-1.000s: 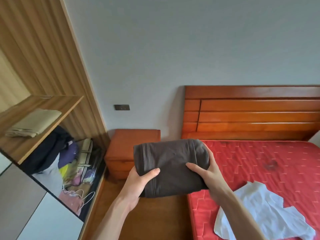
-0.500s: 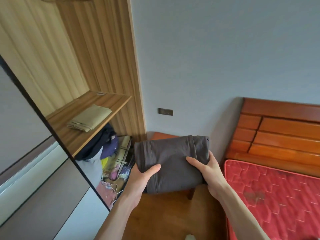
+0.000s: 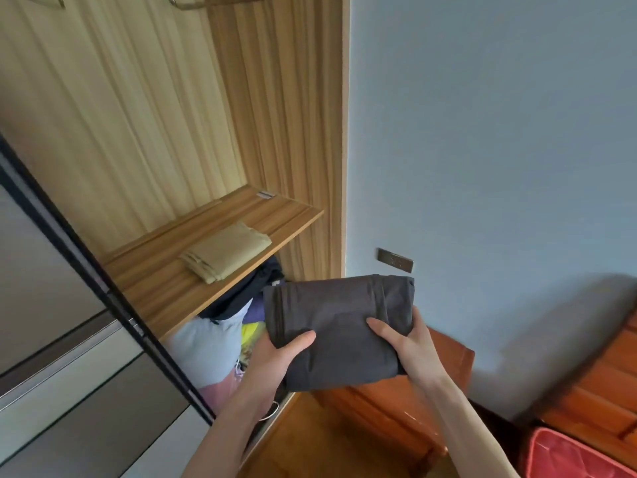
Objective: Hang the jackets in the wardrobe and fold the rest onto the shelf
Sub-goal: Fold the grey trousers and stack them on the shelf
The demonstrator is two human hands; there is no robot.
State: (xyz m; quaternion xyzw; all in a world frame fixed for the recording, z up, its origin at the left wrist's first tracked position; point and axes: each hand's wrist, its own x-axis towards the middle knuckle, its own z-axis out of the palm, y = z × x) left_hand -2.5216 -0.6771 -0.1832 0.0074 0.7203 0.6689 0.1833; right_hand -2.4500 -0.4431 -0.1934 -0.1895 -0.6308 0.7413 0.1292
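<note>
Garment (image 3: 339,326): dark grey, folded flat | hands: left (image 3: 275,360), right (image 3: 406,346) both gripping its sides

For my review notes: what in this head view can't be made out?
- Hangers: cut off by the top edge; a jacket on them can't be seen.
- Clothes pile under the shelf: partly hidden by the shelf and the folded grey garment.
- Left hand and right hand fingers: under the garment, unseen.
- Bed: cut off at the corner.

No readable text anywhere (labels too blurred).
</note>
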